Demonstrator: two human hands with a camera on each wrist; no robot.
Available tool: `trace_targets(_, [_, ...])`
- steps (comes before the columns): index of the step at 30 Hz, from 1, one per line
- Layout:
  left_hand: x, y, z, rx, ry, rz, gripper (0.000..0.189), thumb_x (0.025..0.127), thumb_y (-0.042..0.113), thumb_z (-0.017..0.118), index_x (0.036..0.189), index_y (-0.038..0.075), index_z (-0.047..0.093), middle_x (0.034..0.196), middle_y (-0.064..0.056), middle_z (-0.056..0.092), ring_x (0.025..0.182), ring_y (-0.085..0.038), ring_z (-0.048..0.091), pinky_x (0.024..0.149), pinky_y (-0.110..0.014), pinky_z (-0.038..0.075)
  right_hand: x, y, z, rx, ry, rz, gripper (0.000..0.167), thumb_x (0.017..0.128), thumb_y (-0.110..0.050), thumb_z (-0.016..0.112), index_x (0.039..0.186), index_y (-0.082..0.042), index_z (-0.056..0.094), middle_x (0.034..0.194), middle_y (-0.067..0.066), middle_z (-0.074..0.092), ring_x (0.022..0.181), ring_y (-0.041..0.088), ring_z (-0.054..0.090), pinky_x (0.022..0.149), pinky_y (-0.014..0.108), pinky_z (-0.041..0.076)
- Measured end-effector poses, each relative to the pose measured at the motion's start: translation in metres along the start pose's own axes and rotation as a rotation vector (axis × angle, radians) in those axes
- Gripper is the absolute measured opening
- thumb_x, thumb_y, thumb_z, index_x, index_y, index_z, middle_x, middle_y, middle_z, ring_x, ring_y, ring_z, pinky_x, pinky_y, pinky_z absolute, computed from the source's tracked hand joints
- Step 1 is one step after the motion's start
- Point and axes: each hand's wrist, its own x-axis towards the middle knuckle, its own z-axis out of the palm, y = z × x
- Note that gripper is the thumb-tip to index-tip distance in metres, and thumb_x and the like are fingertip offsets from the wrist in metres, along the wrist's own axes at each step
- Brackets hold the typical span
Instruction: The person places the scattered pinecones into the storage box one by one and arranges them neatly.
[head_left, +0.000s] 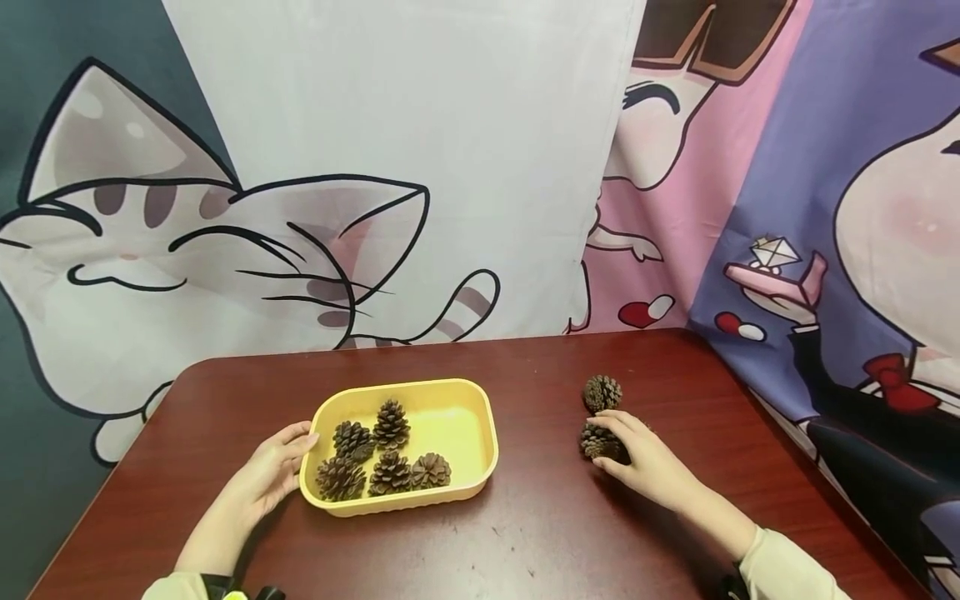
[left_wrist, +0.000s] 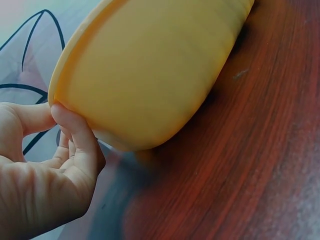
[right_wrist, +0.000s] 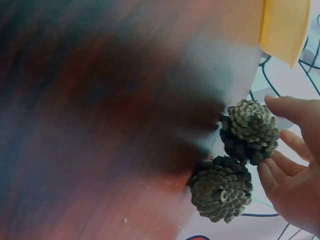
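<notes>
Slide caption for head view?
Left hand holds a yellow tray of five pine cones; right hand curls round one of two more on the table.

Left hand [head_left: 272, 468] in a pinch, right hand [head_left: 648, 457] in a wider, curved grasp

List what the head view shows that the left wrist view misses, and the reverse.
Only head: five pine cones inside the yellow tray, two more by the right hand. Only left wrist: a broad close-up of the tray's outer wall beside the left hand. Both: that hand gripping the tray's rim, the brown table and the cartoon backdrop.
</notes>
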Motion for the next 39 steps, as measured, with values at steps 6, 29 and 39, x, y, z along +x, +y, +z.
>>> trace_targets(6, [-0.003, -0.002, 0.000, -0.037, -0.006, 0.010, 0.008, 0.098, 0.013, 0.047, 0.105, 0.016, 0.045, 0.094, 0.004, 0.058, 0.088, -0.010, 0.062, 0.071, -0.030, 0.054, 0.001, 0.003, 0.006, -0.064, 0.045, -0.097, 0.051, 0.066, -0.001, 0.080, 0.113, -0.004, 0.060, 0.115, 0.014, 0.057, 0.108, 0.029, 0.054, 0.089, 0.046, 0.043])
trace_targets(29, [0.000, -0.001, 0.005, -0.023, 0.038, 0.004, 0.012, 0.098, 0.015, 0.048, 0.109, 0.015, 0.043, 0.096, 0.001, 0.056, 0.087, -0.011, 0.062, 0.071, -0.028, 0.054, 0.006, 0.005, 0.005, -0.063, 0.035, -0.197, 0.042, 0.068, -0.008, 0.081, 0.103, -0.009, 0.058, 0.111, 0.007, 0.058, 0.106, 0.020, 0.055, 0.092, 0.030, 0.041])
trace_targets(39, [-0.002, -0.002, 0.003, -0.031, 0.030, 0.006, 0.011, 0.098, 0.015, 0.049, 0.107, 0.016, 0.044, 0.096, 0.003, 0.056, 0.088, -0.011, 0.061, 0.072, -0.029, 0.054, 0.011, -0.002, -0.001, 0.052, 0.088, -0.161, 0.044, 0.072, -0.013, 0.078, 0.110, -0.011, 0.057, 0.118, 0.005, 0.057, 0.109, 0.018, 0.054, 0.099, 0.011, 0.029])
